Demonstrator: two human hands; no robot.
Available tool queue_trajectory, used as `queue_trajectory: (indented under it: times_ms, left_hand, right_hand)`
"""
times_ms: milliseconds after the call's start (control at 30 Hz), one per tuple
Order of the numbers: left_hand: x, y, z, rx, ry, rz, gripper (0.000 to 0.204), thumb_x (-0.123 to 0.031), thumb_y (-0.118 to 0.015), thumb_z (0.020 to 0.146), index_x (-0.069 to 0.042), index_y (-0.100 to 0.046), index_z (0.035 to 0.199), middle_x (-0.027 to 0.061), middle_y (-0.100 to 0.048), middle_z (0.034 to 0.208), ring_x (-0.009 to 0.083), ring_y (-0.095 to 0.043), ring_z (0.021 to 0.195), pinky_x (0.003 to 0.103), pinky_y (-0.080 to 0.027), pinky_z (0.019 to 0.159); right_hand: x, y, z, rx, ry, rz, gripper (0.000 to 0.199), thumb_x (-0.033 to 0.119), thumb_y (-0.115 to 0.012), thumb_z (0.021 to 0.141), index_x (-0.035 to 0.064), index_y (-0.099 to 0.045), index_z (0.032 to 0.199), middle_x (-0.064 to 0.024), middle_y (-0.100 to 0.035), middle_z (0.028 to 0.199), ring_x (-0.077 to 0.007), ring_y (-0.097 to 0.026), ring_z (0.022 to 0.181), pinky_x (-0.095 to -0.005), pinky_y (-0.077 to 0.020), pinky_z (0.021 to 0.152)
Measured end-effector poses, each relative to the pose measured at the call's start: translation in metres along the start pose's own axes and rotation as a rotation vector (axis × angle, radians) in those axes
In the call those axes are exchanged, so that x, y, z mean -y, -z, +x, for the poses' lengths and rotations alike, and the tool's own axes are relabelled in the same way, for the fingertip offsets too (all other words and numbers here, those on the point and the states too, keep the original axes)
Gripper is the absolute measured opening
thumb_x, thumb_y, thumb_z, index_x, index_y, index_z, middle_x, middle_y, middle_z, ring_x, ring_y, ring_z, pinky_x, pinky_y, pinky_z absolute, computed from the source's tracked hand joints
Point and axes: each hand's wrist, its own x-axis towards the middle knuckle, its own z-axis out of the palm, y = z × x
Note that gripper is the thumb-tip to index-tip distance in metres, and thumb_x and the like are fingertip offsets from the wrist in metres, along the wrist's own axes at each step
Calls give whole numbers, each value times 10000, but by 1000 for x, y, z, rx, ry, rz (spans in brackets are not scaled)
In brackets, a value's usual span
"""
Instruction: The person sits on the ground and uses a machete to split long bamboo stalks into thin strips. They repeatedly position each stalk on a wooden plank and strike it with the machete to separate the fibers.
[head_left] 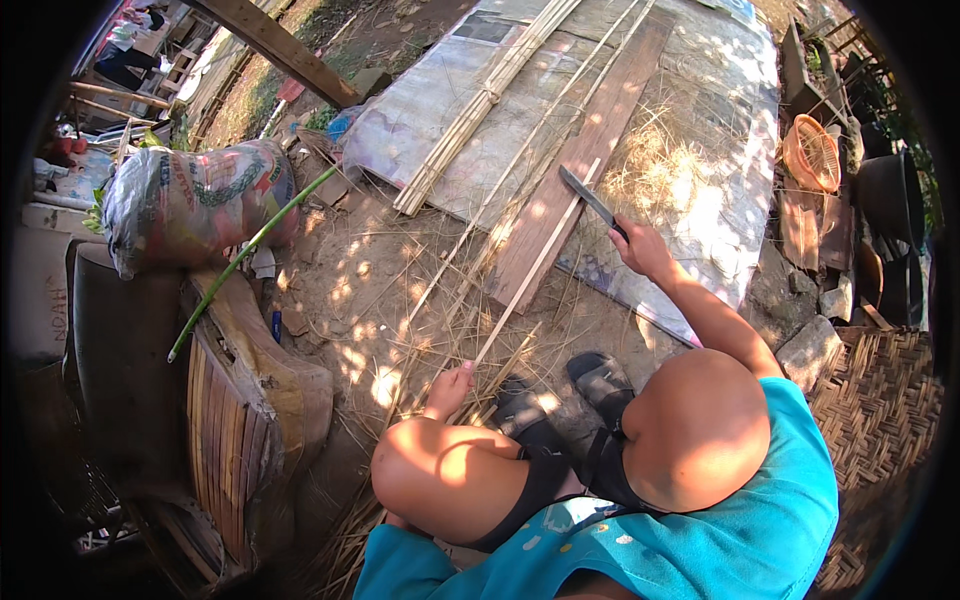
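My right hand (pixel 645 249) is closed round the dark handle of a knife (pixel 592 201). The knife's blade slants up and left, lying across a pale bamboo strip (pixel 536 270). By its near end that strip is pinched in my left hand (pixel 451 389), beside my left knee. Its far part rests along a brown wooden plank (pixel 600 130), which reaches away over the sheet. A tied bundle of pale strips (pixel 487 98) lies left of the plank, with a few loose strips between. Fine shavings (pixel 655 160) are heaped to the right of the plank.
A printed plastic sheet (pixel 410 130) covers the ground ahead. To the left are a stuffed sack (pixel 200 195), a green bamboo stalk (pixel 250 243) and a worn wooden slatted piece (pixel 225 420). An orange basket (pixel 812 153), stones (pixel 810 352) and a woven mat (pixel 880 420) lie to the right.
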Motion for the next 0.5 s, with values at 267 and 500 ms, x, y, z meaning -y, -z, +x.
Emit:
queue_trajectory:
  times_ms: [267,500]
  left_hand:
    - [-15,16,-27,-6,37,234,452,-432,-538,1060,-40,-707,909,77,-612,691,161,-557,662,356,-476,662]
    - [-47,-11,-10,-125,-121,369,423,-406,-434,1076,-37,-616,978,277,-686,842,518,-644,826,582,-496,736]
  right_hand:
    - [-40,38,17,-10,-255,-75,371,373,-557,1049,62,-612,1244,-259,-708,863,-435,-705,851,-526,-545,763]
    - [46,9,-39,123,82,44,419,360,-594,1030,92,-583,1351,-262,-682,919,-473,-677,798,-523,-552,727]
